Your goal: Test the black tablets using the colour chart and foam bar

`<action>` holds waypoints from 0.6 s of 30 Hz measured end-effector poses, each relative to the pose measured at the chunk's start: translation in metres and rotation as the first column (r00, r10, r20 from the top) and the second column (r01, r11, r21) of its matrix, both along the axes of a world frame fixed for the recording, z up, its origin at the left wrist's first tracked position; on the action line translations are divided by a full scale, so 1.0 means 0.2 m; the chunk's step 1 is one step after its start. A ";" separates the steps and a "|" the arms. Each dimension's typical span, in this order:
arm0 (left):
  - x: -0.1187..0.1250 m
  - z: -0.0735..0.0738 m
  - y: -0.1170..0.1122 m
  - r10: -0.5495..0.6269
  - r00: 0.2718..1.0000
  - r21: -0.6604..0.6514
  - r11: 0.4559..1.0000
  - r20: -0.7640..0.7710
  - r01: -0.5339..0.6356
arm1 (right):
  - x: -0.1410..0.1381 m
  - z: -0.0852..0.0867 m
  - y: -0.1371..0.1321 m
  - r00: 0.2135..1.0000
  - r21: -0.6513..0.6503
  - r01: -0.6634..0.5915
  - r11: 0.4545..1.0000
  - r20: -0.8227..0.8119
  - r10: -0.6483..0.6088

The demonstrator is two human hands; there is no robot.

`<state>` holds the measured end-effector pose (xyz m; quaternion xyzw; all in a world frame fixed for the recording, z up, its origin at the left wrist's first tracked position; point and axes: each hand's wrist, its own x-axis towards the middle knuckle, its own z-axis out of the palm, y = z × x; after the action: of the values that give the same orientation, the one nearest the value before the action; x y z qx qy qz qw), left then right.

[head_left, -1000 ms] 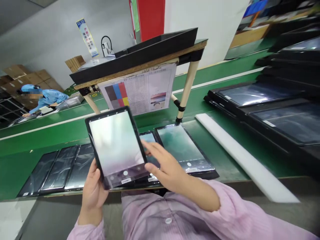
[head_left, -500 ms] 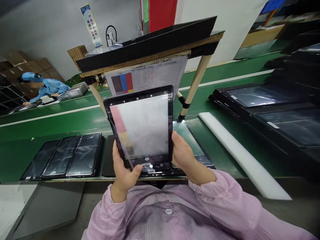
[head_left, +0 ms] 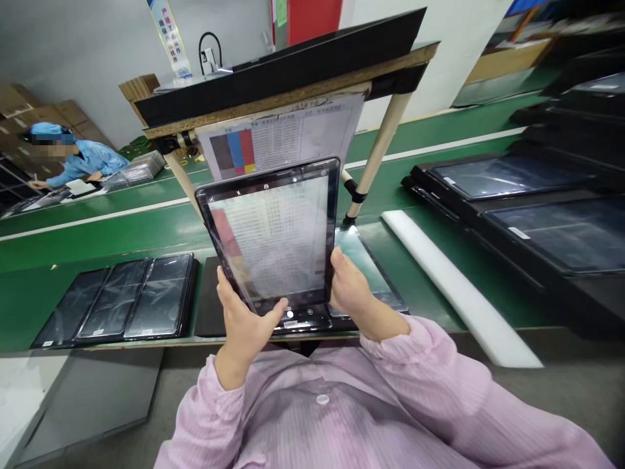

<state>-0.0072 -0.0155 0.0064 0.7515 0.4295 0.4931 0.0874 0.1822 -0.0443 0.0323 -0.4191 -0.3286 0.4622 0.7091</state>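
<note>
A black-framed tablet (head_left: 278, 241) is held upright in front of me, its screen showing a camera view of a printed sheet. My left hand (head_left: 247, 322) grips its lower left edge, with the thumb on the screen's bottom near the shutter button. Around the lower right edge closes my right hand (head_left: 349, 283). Behind the tablet hangs the printed sheet (head_left: 312, 133) with colour blocks, partly hidden by it. Another tablet (head_left: 368, 270) lies on the bench behind my right hand. Beneath the held tablet is a dark flat item, mostly covered.
Several film-covered tablets (head_left: 161, 296) lie in a row at left. A wooden-legged stand (head_left: 383, 150) carries the sheet. To the right are a white foam strip (head_left: 454, 286) and black trays (head_left: 541, 215) with tablets. A co-worker in blue (head_left: 100, 156) sits at far left.
The tablet's on-screen picture has turned from blurred to showing lines of print. My left thumb has shifted up and inward to the shutter button. The whole view has shifted slightly.
</note>
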 end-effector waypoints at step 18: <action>-0.06 -0.03 0.07 -0.182 0.632 -0.205 0.848 0.753 0.489 | 0.01 -0.01 -0.03 0.984 0.095 -0.015 0.995 0.180 -0.003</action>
<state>-0.0184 -0.0018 0.0002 0.5368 0.3003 0.6210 0.4859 0.1842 -0.0496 0.0305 -0.4237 -0.4143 0.4083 0.6944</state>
